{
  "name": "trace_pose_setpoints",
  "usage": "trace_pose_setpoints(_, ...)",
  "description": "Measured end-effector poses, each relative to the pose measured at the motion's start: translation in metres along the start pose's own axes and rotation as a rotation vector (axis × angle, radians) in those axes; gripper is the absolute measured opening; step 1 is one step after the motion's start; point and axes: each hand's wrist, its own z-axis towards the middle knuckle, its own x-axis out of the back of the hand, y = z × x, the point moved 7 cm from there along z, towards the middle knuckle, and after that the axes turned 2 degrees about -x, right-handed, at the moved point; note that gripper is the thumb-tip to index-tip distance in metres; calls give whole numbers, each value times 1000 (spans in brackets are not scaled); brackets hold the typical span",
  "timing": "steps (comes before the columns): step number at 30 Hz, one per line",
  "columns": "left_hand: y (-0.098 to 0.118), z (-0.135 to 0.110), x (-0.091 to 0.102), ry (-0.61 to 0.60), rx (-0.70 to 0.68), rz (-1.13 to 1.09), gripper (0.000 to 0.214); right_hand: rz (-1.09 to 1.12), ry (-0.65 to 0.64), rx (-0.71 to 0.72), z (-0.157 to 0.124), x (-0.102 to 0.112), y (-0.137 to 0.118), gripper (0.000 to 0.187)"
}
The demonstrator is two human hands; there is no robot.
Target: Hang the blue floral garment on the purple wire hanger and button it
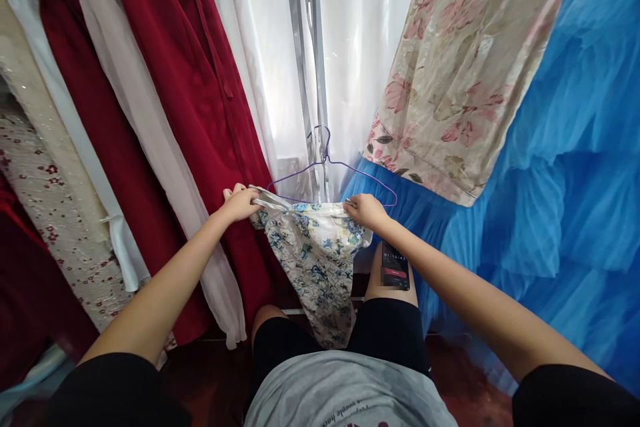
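A white garment with a blue and yellow floral print (320,253) hangs down between my knees, stretched between both hands. My left hand (240,203) is closed on its upper left edge. On the upper right edge, the fingers of my right hand (367,211) pinch the cloth. Just behind the garment's top edge is a purple wire hanger (327,160), its hook by a grey metal upright; its lower bar is partly hidden by the cloth. Whether the garment is on the hanger I cannot tell.
Long red dresses (185,80) and pale ones hang at the left. A beige floral garment (460,73) and blue ruffled tulle (565,213) hang at the right. White curtains (370,27) and metal uprights (307,47) stand ahead. A phone (395,267) lies on my right thigh.
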Motion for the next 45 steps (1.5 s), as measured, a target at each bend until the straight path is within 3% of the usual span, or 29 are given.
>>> trace_pose_setpoints(3,11,7,3,-55,-15,183,19,3,-7,15,-8,1,-10,30)
trace_pose_setpoints(8,15,20,-18,-159,72,363,24,-18,-10,17,-19,7,-16,31)
trace_pose_setpoints(12,18,19,-19,-147,51,416,14,-44,-33,-1,-20,11,-18,30)
trace_pose_setpoints(16,36,16,0,-43,-123,510,11,-61,-60,-9,-17,10,-22,29)
trace_pose_setpoints(19,48,13,7,-57,-296,632,15,-73,-68,-23,-15,9,-24,29)
trace_pose_setpoints(25,40,4,17,-116,-354,720,13,-79,-99,-40,-15,7,-21,31)
trace_pose_setpoints(28,54,-8,21,-55,-411,683,15,-74,-105,-40,-14,5,-20,30)
trace_pose_setpoints(31,87,-22,16,46,-523,570,18,-55,-106,-20,-15,5,-21,29)
trace_pose_setpoints(36,128,-20,-16,67,-592,291,15,-10,-86,72,-25,7,-34,30)
trace_pose_setpoints(38,132,-12,-28,99,-555,230,17,-3,-62,93,-31,10,-35,29)
trace_pose_setpoints(41,125,-3,-35,244,-428,247,20,27,-22,110,-42,18,-24,24)
trace_pose_setpoints(45,121,-7,-37,351,-387,318,24,193,164,160,-61,52,9,62)
